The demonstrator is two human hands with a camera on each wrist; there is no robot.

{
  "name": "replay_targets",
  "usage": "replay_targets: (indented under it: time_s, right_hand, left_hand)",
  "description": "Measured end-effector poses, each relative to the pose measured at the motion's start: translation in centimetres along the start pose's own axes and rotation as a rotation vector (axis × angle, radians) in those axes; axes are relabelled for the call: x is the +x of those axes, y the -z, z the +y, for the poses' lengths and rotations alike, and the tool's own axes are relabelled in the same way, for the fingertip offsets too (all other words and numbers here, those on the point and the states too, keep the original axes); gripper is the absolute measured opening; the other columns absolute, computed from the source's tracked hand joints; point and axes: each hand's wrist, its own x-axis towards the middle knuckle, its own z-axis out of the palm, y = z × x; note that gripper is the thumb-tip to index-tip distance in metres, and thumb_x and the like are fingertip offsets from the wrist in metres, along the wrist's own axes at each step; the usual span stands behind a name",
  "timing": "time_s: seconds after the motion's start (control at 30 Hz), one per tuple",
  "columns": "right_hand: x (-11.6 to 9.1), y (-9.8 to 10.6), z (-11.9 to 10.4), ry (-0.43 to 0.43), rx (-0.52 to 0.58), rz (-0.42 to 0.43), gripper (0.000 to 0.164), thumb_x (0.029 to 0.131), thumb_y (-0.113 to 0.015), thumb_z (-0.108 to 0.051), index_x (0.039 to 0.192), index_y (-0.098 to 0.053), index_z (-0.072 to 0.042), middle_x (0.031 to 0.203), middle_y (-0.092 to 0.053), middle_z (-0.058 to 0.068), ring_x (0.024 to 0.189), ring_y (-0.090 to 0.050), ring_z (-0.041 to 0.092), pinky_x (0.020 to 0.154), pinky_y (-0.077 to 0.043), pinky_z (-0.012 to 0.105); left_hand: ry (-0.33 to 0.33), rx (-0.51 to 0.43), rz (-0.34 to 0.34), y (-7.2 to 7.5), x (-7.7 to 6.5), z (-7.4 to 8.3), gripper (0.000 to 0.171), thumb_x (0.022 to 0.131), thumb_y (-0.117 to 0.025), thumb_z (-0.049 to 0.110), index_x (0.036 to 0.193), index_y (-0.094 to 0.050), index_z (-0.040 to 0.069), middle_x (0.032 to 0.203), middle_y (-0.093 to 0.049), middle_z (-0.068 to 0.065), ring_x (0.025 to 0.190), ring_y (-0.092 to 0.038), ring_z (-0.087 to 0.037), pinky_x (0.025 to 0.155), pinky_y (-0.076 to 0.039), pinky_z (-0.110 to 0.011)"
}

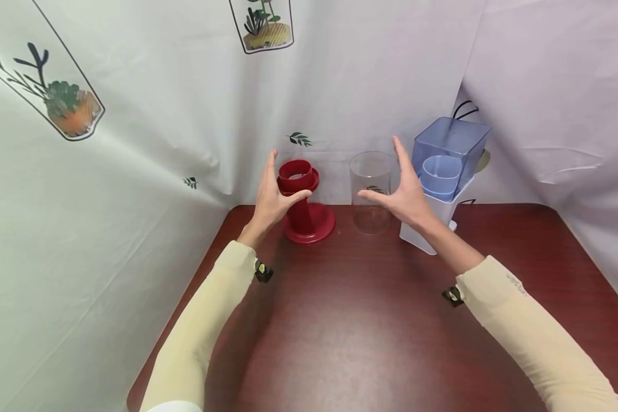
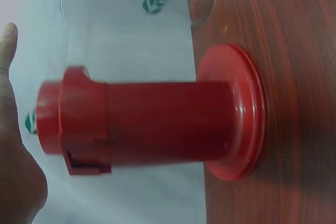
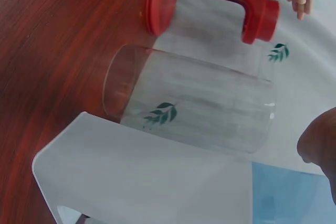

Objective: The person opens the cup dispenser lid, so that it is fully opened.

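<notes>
Closest to the camera there's a pair of pale cream long sleeves, left (image 1: 201,326) and right (image 1: 535,332), each with a small black device at the cuff, reaching over a glossy reddish-brown wooden table (image 1: 350,320).

Past the cuffs, the left hand (image 1: 273,197) is up with its fingers straight and the thumb spread well apart from them. Right hand (image 1: 405,194) is doing pretty much the same thing, thumb and fingers wide apart. Both are up in the air above the tabletop.

Further back, a shiny red plastic stand with a round flared base and a ring-shaped top (image 2: 163,121) sits upright near the table's far edge, and it's the thing nearest the left hand. To its right is a clear, see-through cylinder (image 3: 199,98), standing upright and near the right hand. Just right of that is a white plastic base (image 3: 142,171) with a translucent blue boxy cover (image 1: 479,151) on top, and a cup (image 1: 441,177) shows through it.

Behind everything hangs a whitish cloth backdrop (image 1: 185,74) printed with green leaves and potted plants.
</notes>
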Motion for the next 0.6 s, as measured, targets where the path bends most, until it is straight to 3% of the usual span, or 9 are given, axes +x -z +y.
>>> replay_targets:
  time_s: [0.13, 0.3, 0.47, 0.6]
  right_hand:
    - [-0.5, 1.0, -1.0, 0.048, 0.057, 0.015, 0.120, 0.077, -0.097, -0.015, 0.171, -0.021, -0.022, 0.174, -0.024, -0.004, 0.159, -0.023, 0.014, 0.128, -0.021, 0.036]
    - [-1.4, 2.3, -2.0, 0.114, 0.133, 0.037, 0.113, 0.077, -0.093, 0.002, 0.168, -0.025, -0.005, 0.172, -0.030, 0.006, 0.159, -0.027, 0.018, 0.128, -0.023, 0.034]
    - [-2.4, 4.2, -2.5, 0.142, 0.209, 0.041, 0.111, 0.077, -0.091, 0.008, 0.167, -0.027, -0.005, 0.171, -0.033, 0.007, 0.158, -0.028, 0.020, 0.128, -0.023, 0.037]
    - [-3.1, 5.8, -2.6, 0.187, 0.314, 0.079, 0.109, 0.074, -0.090, 0.013, 0.165, -0.030, -0.001, 0.169, -0.036, 0.015, 0.157, -0.030, 0.025, 0.128, -0.024, 0.038]
  left_hand:
    - [-0.038, -0.023, -0.033, -0.6, 0.0, 1.6, 0.122, 0.082, -0.093, 0.033, 0.171, -0.012, 0.014, 0.175, -0.023, -0.007, 0.158, -0.026, -0.021, 0.118, -0.042, -0.054]
    - [-0.078, -0.057, -0.089, -1.9, -0.2, 3.5, 0.124, 0.082, -0.092, 0.041, 0.172, -0.009, 0.018, 0.176, -0.020, -0.002, 0.159, -0.021, -0.012, 0.121, -0.037, -0.053]
    - [-0.093, -0.113, -0.138, -3.8, -0.5, 5.3, 0.127, 0.080, -0.094, 0.042, 0.172, -0.009, 0.021, 0.176, -0.019, 0.005, 0.159, -0.019, -0.005, 0.126, -0.030, -0.044]
    - [-0.089, -0.146, -0.168, -5.3, -0.8, 6.7, 0.125, 0.080, -0.094, 0.041, 0.172, -0.013, 0.016, 0.175, -0.024, 0.001, 0.158, -0.021, -0.006, 0.126, -0.030, -0.043]
